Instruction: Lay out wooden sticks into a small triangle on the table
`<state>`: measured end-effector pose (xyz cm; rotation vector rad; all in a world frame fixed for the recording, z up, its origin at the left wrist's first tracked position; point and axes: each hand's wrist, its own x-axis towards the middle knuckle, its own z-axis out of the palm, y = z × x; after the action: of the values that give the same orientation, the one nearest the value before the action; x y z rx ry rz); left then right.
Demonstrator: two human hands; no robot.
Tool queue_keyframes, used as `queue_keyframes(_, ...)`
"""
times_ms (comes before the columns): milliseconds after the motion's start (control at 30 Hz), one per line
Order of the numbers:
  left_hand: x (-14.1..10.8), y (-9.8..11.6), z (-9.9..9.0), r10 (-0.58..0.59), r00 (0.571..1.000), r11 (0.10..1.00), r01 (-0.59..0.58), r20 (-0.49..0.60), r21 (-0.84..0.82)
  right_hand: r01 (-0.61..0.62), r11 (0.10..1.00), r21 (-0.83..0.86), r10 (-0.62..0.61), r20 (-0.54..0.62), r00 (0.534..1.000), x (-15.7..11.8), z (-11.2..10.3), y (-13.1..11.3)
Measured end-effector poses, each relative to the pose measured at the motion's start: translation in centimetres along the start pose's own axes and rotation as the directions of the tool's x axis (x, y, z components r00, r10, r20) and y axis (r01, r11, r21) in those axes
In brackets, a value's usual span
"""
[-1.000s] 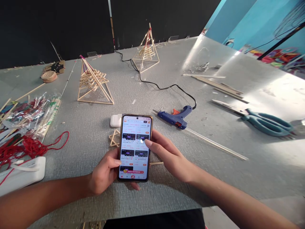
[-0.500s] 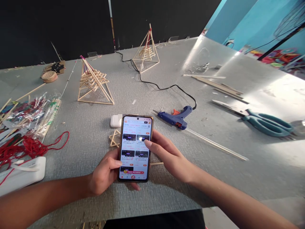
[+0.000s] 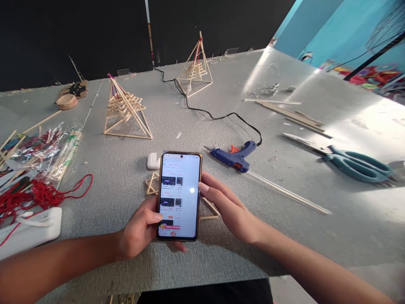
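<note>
Left hand (image 3: pixel 141 228) grasps the phone (image 3: pixel 172 192) over the table's (image 3: pixel 234 270) near part; right hand (image 3: pixel 234 211) sits at its right edge, whether gripping I can't tell. Screen text and green print on the plastic packet (image 3: pixel 73 137): too small for me. Versus half a second ago: listings slid left, white panel right, right thumb shifted to edge.

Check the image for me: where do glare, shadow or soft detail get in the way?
Head view: a bright white spot, probably glare, on the phone, its small text unreadable; head view: strong glare washing out the tabletop beyond the scissors; head view: soft shadow below the right hand.
</note>
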<state>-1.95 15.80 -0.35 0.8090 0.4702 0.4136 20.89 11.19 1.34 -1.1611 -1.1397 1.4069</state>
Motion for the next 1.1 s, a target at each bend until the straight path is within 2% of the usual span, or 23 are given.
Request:
queue_keyframes(100,0.2,0.2,0.2,0.004,1.000,1.000,-0.005,-0.025,-0.018,0.016,1.000,0.018,-0.016,-0.007,1.000,0.0,0.1,-0.1)
queue_keyframes(233,0.2,0.3,0.4,-0.018,0.998,1.000,0.017,-0.059,-0.022,0.150,0.986,0.072,-0.153,0.036,0.988,0.0,-0.1,0.4)
queue_keyframes(367,0.2,0.3,0.4,0.002,0.999,1.000,-0.003,-0.048,-0.019,0.261,0.963,-0.070,-0.259,0.045,0.965,-0.2,-0.3,1.2)
queue_keyframes(500,0.3,0.2,0.4,-0.001,0.999,1.000,0.000,-0.051,-0.022,0.378,0.901,-0.213,-0.368,0.088,0.926,-0.4,-0.3,1.3)
queue_keyframes(833,0.3,0.0,-0.1,-0.009,0.999,0.999,0.008,-0.048,-0.035,0.453,0.844,-0.288,-0.431,0.141,0.891,-0.1,0.0,1.3)
queue_keyframes(1100,0.3,0.0,-0.2,0.001,1.000,0.999,0.000,0.010,-0.053,0.456,0.851,-0.259,-0.433,0.145,0.890,-0.1,0.0,1.6)
